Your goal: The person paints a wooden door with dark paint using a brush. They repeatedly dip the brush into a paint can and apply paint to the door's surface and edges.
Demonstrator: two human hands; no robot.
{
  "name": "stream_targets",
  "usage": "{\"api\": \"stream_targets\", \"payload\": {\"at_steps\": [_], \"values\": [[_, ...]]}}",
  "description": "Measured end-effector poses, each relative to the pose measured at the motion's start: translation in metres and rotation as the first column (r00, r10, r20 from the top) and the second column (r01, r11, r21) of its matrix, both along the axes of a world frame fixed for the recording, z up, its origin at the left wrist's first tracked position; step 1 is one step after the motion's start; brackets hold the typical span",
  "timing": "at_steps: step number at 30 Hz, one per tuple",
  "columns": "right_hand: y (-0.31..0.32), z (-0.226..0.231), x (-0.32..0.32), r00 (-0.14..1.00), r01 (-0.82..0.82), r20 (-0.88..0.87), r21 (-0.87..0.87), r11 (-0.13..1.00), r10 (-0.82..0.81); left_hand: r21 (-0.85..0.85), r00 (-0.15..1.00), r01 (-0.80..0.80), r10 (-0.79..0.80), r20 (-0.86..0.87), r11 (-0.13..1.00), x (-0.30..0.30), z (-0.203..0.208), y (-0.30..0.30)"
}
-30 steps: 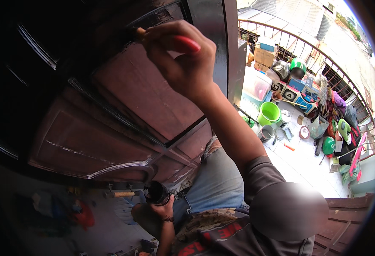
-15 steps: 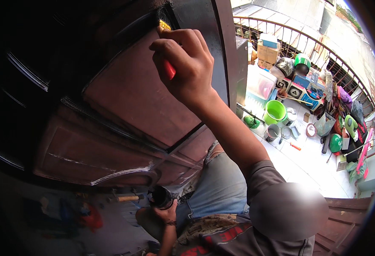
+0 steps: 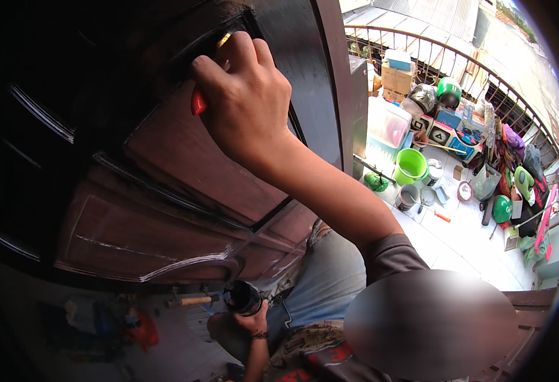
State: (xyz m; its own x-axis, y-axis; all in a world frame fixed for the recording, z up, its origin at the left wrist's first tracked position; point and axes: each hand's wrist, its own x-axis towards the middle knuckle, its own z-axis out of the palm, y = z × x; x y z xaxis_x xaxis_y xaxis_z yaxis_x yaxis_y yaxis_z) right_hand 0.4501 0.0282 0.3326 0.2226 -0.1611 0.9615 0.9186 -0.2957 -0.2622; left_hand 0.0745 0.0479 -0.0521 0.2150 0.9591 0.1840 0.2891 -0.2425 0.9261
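My right hand [image 3: 244,95] is raised and closed around a paintbrush. The brush's red handle tip [image 3: 198,103] sticks out below my fist, and a yellow bit [image 3: 224,39] shows above it; the bristles are hidden. It is at the upper edge of a recessed panel [image 3: 177,143] on a brown wooden door [image 3: 165,235], whose frame around the panel is glossy black. Lower down, my left hand [image 3: 254,319] grips a dark, paint-stained can [image 3: 244,298] from the side, near my knee.
To the right, a tiled floor [image 3: 464,245] holds a green bucket [image 3: 410,165], paint cans [image 3: 408,197], boxes [image 3: 397,79] and helmets [image 3: 448,93] beside a railing [image 3: 445,46]. A roller with a wooden handle [image 3: 195,300] lies low behind the can. A red bag [image 3: 142,331] rests in shadow.
My right hand and the brush have moved left and slightly up along the panel's upper edge. My left hand still holds the can, at nearly the same place.
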Motion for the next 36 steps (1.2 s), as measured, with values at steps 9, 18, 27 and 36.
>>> {"api": "stream_targets", "payload": {"at_steps": [9, 18, 27, 36], "values": [[-0.015, -0.005, -0.018, 0.979, -0.202, -0.036, -0.168, 0.965, 0.198, 0.044, 0.997, 0.06, -0.058, -0.047, 0.997, -0.004, -0.002, 0.005], [-0.028, 0.052, -0.014, 0.582, -0.751, -0.095, -0.444, 0.489, 0.807, -0.018, 0.999, 0.045, -0.044, 0.023, 0.999, -0.011, -0.021, 0.01], [-0.103, 0.099, 0.104, 0.911, -0.411, -0.296, -0.635, 0.654, 0.286, 0.011, 0.988, 0.081, -0.082, 0.13, 0.997, 0.0, -0.008, 0.007], [0.004, 0.128, -0.054, 0.897, -0.208, 0.013, -0.869, 0.449, 0.441, 0.098, 0.99, 0.04, -0.053, 0.131, 0.994, -0.003, -0.006, 0.01]]}}
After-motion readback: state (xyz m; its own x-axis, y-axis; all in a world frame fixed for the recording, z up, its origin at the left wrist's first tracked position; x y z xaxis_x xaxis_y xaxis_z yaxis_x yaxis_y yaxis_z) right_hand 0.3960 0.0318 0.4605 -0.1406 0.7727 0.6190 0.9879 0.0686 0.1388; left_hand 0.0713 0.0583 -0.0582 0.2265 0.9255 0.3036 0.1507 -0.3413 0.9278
